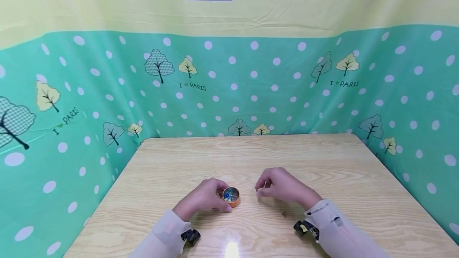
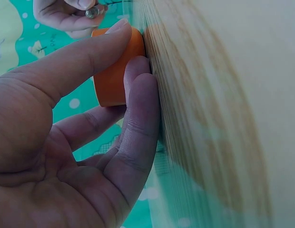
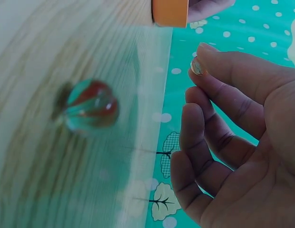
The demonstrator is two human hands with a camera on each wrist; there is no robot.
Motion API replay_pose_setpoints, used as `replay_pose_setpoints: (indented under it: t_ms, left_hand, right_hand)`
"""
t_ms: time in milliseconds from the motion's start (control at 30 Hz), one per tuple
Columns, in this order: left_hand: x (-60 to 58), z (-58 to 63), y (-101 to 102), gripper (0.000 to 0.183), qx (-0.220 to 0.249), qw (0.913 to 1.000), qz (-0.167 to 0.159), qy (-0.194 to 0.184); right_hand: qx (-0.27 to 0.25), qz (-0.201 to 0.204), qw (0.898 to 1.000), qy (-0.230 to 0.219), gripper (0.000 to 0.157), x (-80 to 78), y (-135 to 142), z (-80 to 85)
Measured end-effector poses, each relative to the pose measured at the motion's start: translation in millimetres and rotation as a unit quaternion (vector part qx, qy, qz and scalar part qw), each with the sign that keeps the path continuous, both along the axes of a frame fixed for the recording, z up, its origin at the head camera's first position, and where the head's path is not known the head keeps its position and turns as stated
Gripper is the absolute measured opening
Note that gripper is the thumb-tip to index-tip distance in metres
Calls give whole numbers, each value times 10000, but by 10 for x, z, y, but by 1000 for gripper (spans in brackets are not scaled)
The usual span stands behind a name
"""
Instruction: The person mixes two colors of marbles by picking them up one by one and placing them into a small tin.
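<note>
My left hand holds a small orange cup upright on the table, thumb on one side and fingers on the other. Several glass marbles show inside its mouth. To the right of the cup, my right hand pinches one clear glass marble between thumb and index finger, a little above the tabletop. The other fingers of that hand curl loosely. A loose marble with red and teal streaks lies on the wood near the right wrist.
The light wooden table reaches back to a green and yellow patterned curtain, which also hangs along both sides. A small black camera is strapped to each wrist. Bright glare marks the front of the table.
</note>
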State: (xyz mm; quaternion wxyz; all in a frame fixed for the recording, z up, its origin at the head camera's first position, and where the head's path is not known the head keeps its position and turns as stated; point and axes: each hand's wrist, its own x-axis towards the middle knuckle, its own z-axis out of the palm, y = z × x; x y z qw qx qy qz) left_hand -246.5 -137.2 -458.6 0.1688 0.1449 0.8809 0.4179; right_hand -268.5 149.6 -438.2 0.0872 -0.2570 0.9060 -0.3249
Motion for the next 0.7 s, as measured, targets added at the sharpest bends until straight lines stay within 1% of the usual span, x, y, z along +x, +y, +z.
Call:
replay_pose_setpoints:
  t_ms: [300, 700]
  left_hand:
    - [-17, -6, -2, 48, -19, 10000, -17, 38]
    - [-30, -17, -2, 47, -58, 10000, -37, 52]
  right_hand:
    - [0, 109, 9998, 183, 4, -17, -99, 6]
    - [1, 177, 9996, 205, 4, -41, -177, 15]
